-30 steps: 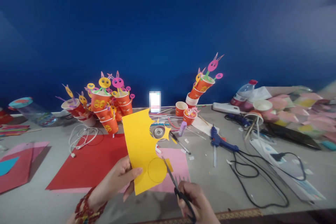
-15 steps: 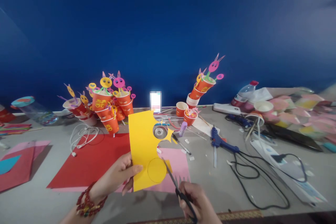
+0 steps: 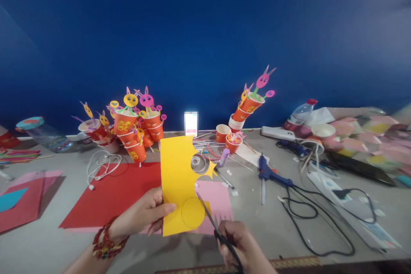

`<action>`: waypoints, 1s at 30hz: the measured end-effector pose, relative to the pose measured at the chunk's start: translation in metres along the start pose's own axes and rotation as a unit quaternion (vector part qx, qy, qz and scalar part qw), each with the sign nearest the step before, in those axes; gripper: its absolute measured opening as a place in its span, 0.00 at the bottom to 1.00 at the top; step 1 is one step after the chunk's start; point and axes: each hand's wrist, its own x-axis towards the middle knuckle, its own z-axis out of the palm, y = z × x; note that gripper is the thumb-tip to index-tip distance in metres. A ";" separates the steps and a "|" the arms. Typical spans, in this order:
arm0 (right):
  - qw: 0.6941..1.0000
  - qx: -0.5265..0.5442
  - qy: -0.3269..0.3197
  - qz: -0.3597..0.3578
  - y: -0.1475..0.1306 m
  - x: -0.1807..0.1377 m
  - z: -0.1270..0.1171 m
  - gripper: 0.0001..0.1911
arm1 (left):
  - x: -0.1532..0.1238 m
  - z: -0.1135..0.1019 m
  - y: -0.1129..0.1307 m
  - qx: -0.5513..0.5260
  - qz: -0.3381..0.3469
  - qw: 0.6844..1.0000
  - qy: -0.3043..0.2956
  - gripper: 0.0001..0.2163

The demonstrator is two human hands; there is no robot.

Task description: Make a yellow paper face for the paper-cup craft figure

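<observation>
My left hand (image 3: pixel 143 215) pinches the lower left edge of a yellow paper sheet (image 3: pixel 178 177), held upright above the table. The sheet has round cut-outs along its right side and a drawn circle (image 3: pixel 192 212) near the bottom. My right hand (image 3: pixel 239 246) grips black scissors (image 3: pixel 213 227), whose blades point up and left and meet the sheet at the circle's right edge. A beaded bracelet (image 3: pixel 105 242) sits on my left wrist.
Red paper (image 3: pixel 109 199) and pink paper (image 3: pixel 216 201) lie under the hands. Orange cups with paper bunnies (image 3: pixel 135 126) stand behind, and more cups (image 3: pixel 247 107) further right. A blue glue gun (image 3: pixel 268 173) with a black cable (image 3: pixel 308 222), a bottle (image 3: pixel 300 113) and paper scraps lie on the right.
The yellow sheet has turned more upright and shifted slightly right. My hands stay on the sheet and the scissors, and the blades remain at the circle.
</observation>
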 end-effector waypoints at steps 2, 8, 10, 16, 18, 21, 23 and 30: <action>1.000 0.009 -0.009 -0.007 0.003 0.000 -0.001 0.28 | -0.001 0.001 0.003 0.000 0.002 1.000 0.000 0.19; 0.999 -0.015 -0.016 -0.030 -0.001 0.000 0.000 0.36 | 0.000 0.000 0.004 -0.003 -0.001 1.000 -0.003 0.20; 0.999 -0.026 -0.015 -0.035 -0.003 0.000 0.000 0.36 | 0.000 -0.001 0.003 -0.004 0.001 1.000 -0.004 0.20; 0.999 -0.028 -0.011 -0.035 0.002 -0.001 -0.001 0.36 | 0.000 -0.002 0.004 -0.001 -0.004 1.000 -0.008 0.19; 0.999 -0.029 -0.012 -0.037 0.003 0.000 -0.001 0.36 | 0.000 -0.002 0.004 -0.001 -0.008 1.000 -0.007 0.19; 0.998 -0.038 -0.014 -0.046 0.003 0.000 -0.002 0.36 | -0.001 -0.002 0.005 -0.007 -0.007 1.000 -0.009 0.18; 0.998 -0.044 -0.013 -0.048 0.001 0.001 -0.002 0.35 | -0.001 -0.002 0.007 -0.012 -0.007 1.000 -0.009 0.18; 0.999 -0.024 -0.010 -0.019 0.002 -0.002 -0.003 0.34 | 0.000 -0.005 0.009 -0.016 -0.010 1.000 -0.020 0.17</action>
